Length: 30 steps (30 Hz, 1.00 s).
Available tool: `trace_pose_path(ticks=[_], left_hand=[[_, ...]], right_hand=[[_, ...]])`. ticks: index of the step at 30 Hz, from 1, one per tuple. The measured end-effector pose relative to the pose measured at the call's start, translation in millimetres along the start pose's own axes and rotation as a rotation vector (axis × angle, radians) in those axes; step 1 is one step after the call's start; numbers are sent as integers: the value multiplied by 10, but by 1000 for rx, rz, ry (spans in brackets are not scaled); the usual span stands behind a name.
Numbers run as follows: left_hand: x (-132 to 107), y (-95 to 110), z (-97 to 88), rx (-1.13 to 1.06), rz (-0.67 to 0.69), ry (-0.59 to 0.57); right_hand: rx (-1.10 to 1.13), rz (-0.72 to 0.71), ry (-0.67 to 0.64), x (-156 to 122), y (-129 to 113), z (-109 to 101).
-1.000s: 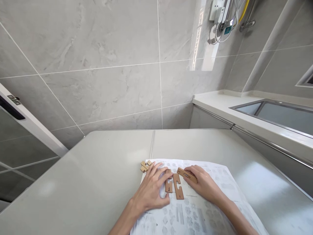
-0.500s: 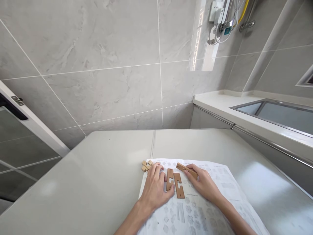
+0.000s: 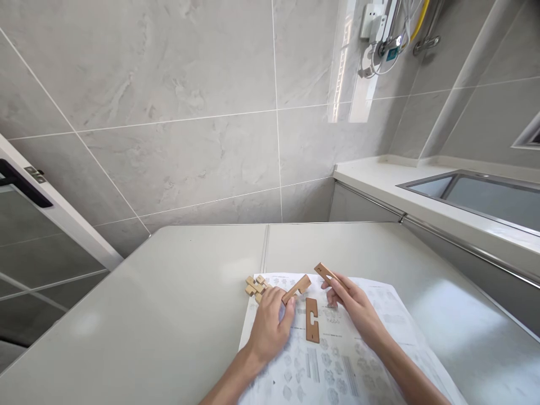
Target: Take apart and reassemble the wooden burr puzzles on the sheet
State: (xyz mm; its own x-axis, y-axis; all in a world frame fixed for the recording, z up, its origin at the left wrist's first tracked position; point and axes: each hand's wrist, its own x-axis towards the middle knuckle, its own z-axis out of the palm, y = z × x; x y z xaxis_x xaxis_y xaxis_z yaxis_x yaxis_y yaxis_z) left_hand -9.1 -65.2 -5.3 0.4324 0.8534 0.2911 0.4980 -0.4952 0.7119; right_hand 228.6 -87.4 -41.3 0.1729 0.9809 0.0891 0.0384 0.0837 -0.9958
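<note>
My left hand (image 3: 272, 326) grips a notched wooden puzzle piece (image 3: 297, 288) between thumb and fingers, its free end tilted up to the right. In my right hand (image 3: 352, 306) is another wooden puzzle piece (image 3: 323, 270), marked with a 2 and raised above the sheet. Between the hands a third notched piece (image 3: 313, 332), marked 1, lies flat on the printed paper sheet (image 3: 346, 349). Just beyond my left fingers sits a small cluster of pale wooden blocks (image 3: 253, 287), partly hidden by that hand.
The light table (image 3: 169, 304) has a seam running toward the tiled wall (image 3: 189, 112). On the right stands a counter with a sink (image 3: 485, 194). A door with a black handle (image 3: 25, 183) is at the left. Sockets and cables (image 3: 373, 22) hang on the wall.
My left hand has picked up the notched piece that lay beside piece 1 and tilted it. My right hand has lifted its piece slightly up and to the right. Piece 1 has shifted slightly right.
</note>
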Motion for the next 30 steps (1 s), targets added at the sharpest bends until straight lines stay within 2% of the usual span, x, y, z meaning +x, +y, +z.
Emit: trace_pose_path(ticks=[3,6,11,15,19,25,30], left_hand=[[-25,108,35,-351,-161,-111],[-47,184,90,-534,-224,-182],[-48,192,147,-604,-290,-179],[-53,172,149,-575,-300,-160],[-62,147,156,-547,-311,-157],[-57,85,194,-566,-332,-145],[-63,91,209,-677,-338,-139]], right_hand=[[195,65,-43,-23,-14,56],[295,91,-135,-59,-68,111],[357,73,-252,-113,-195,165],[376,81,-251,-130,-206,193],[297,45,-230,-143,-203,198],[2,-13,-187,-180,-233,183],[-93,-133,-166,-193,-177,198]])
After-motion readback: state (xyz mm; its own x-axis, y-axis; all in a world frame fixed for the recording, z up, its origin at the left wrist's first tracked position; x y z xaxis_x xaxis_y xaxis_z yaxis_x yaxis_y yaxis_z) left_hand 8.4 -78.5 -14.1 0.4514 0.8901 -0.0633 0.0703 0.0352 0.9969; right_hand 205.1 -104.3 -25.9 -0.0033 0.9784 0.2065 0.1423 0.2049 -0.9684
